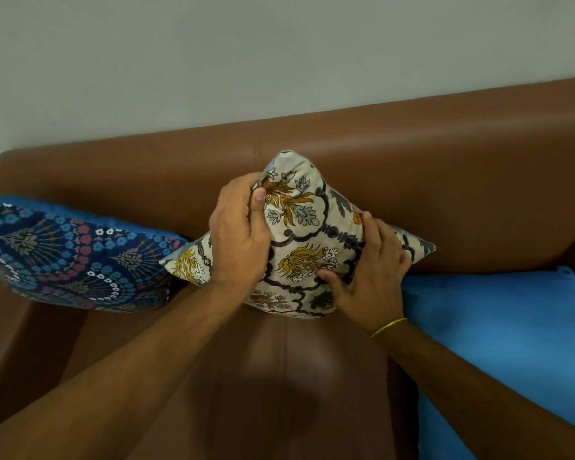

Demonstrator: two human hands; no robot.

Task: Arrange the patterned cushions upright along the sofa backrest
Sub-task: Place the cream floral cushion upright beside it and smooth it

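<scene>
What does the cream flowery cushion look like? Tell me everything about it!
The cream cushion is square and looks like soft woven cloth, printed with mustard-yellow and grey-blue flowers inside dark curly frames. It stands tilted on one corner like a diamond, in the middle of the brown sofa backrest. The left hand pinches its upper left edge; the right hand presses on its lower right side. Its left corner overlaps the blue patterned cushion; a plain blue cushion lies by its right.
</scene>
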